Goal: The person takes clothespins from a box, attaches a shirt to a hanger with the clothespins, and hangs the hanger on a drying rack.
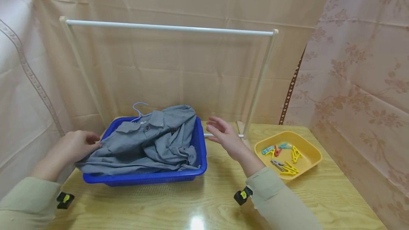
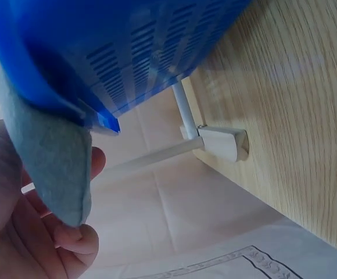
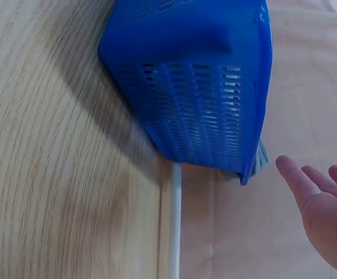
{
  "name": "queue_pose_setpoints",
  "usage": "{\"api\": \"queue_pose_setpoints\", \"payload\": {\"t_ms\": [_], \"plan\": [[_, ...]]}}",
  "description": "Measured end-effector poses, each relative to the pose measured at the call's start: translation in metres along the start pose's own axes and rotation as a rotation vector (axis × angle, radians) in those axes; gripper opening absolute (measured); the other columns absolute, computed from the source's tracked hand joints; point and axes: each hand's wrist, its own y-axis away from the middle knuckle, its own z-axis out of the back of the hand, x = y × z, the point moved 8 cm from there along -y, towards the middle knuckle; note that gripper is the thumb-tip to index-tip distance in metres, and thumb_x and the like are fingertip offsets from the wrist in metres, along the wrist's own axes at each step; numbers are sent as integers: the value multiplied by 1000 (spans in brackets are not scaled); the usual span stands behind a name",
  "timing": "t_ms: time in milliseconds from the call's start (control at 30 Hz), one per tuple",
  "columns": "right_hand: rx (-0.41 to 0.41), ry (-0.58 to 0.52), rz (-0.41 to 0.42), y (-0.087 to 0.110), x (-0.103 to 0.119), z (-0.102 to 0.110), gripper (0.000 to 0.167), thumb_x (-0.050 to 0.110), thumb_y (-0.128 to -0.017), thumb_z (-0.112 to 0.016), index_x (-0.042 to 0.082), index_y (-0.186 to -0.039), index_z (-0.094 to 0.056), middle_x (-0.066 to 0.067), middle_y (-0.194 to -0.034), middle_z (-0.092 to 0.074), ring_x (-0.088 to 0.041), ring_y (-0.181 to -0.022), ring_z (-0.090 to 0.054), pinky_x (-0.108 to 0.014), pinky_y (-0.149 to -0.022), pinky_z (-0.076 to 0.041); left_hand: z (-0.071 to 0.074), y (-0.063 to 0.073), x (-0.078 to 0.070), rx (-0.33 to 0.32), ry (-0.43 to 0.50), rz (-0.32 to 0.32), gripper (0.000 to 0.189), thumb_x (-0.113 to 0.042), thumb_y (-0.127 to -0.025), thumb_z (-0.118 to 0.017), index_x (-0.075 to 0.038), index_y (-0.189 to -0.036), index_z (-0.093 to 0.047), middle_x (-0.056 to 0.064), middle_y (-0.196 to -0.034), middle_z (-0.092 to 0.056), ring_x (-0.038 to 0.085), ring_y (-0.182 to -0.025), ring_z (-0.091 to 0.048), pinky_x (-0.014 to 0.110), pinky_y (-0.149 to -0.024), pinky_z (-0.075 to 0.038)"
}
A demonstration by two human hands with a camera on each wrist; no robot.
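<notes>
A grey-blue shirt lies bunched in a blue plastic basket, its collar and buttons facing up. The hook of a light-coloured hanger rises from its collar. At the basket's left rim my left hand holds an edge of the shirt. Seen from the left wrist, a fold of cloth hangs over the rim between the thumb and curled fingers. My right hand is raised off the basket's right side, holding nothing. In the right wrist view its fingers are spread loosely, apart from the basket.
Behind the basket stands a rack with a white top bar and cream posts. To the right, a yellow tray contains several coloured clothespins. All of it is on a wooden table, with curtains hanging around.
</notes>
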Motion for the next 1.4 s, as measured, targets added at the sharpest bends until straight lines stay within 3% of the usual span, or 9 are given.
{"api": "queue_pose_setpoints", "payload": {"t_ms": [167,367,533,767,1133,1267,1400], "plan": [[23,-10,5,-2,-1,-7,54,22,-105,-59,3,-152,-41,-23,-149,-47,-39,-136,-48,-53,-105,-45,-1,3,4,21,-9,-2,20,-25,-89,-77,-5,-92,-78,12,-88,-74,39,-82,-69,58,-72,-52],[43,-31,9,-5,-2,-14,54,20,-106,-58,0,-152,-39,-30,-151,-42,-41,-137,-47,-59,-107,-41,0,7,5,43,-11,-11,15,-23,-89,-75,-8,-85,-78,9,-83,-74,34,-76,-68,53,-69,-52],[45,-13,3,-5,-2,-17,54,21,-106,-57,1,-152,-39,-28,-152,-42,-40,-137,-47,-52,-105,-46,1,8,7,98,8,23,16,-21,-90,-73,-6,-87,-78,9,-83,-74,25,-72,-65,46,-64,-51],[46,-6,5,-6,-1,-24,51,20,-106,-57,2,-151,-42,-23,-149,-48,-37,-135,-50,-43,-102,-50,-3,10,6,166,92,71,18,-16,-93,-68,-1,-89,-75,8,-77,-69,16,-51,-58,35,-47,-49],[65,-70,-3,-11,-3,-36,50,17,-105,-58,-1,-150,-43,-23,-146,-51,-37,-132,-53,-43,-101,-51,-5,5,6,139,22,18,20,-20,-93,-70,-6,-80,-73,4,-74,-68,18,-64,-59,41,-59,-49],[60,-77,-14,-12,-4,-38,49,17,-105,-57,-1,-149,-44,-21,-146,-51,-36,-131,-54,-42,-100,-51,-4,2,5,143,20,33,19,-18,-93,-70,-4,-80,-73,6,-76,-68,20,-67,-60,44,-61,-50],[65,-71,-11,-12,-3,-40,51,18,-105,-57,-3,-149,-43,-22,-147,-50,-37,-132,-54,-43,-101,-51,-5,1,2,157,38,52,18,-16,-93,-68,-6,-78,-71,-1,-67,-63,16,-61,-57,38,-58,-46]]}}
